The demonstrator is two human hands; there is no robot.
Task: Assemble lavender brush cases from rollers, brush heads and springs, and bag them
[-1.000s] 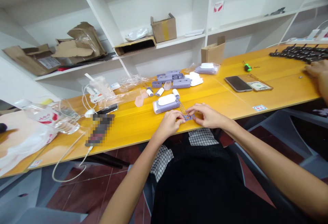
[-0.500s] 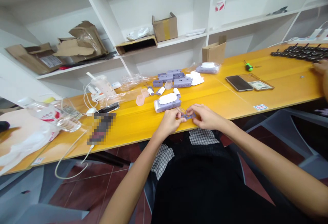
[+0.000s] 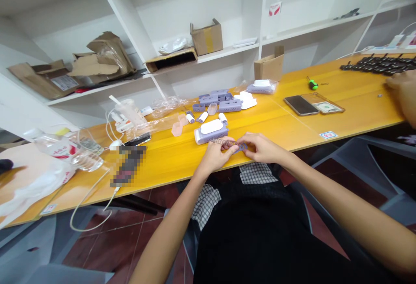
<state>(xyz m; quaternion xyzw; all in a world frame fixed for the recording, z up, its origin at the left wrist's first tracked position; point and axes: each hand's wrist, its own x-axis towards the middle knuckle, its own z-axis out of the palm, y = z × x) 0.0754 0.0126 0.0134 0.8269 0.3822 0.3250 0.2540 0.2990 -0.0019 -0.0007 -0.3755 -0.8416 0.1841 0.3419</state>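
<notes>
My left hand (image 3: 218,155) is closed in a pinch on a thin coil spring (image 3: 221,142), which stretches leftward over its fingers. Facing it, my right hand (image 3: 260,147) grips a small purple plastic part (image 3: 241,148) by its right side. The spring's right end meets or lies close to this part; the fingers hide the exact contact. Just behind my left hand sits a purple case with a white oval top (image 3: 212,126). Beyond it are small white-and-purple cylinders (image 3: 203,117) and several purple perforated housings (image 3: 230,106).
Pink translucent pieces (image 3: 177,128) and clear plastic wrap (image 3: 152,127) lie left of the case. To the right are a phone (image 3: 301,105), a clear case with a banknote (image 3: 328,108) and a green-black screwdriver (image 3: 313,84). Another person's hand (image 3: 401,86) is at far right.
The spring has shifted left and now reaches across my left fingers, where before it lay between both hands. The other person's hand at far right has moved inward.
</notes>
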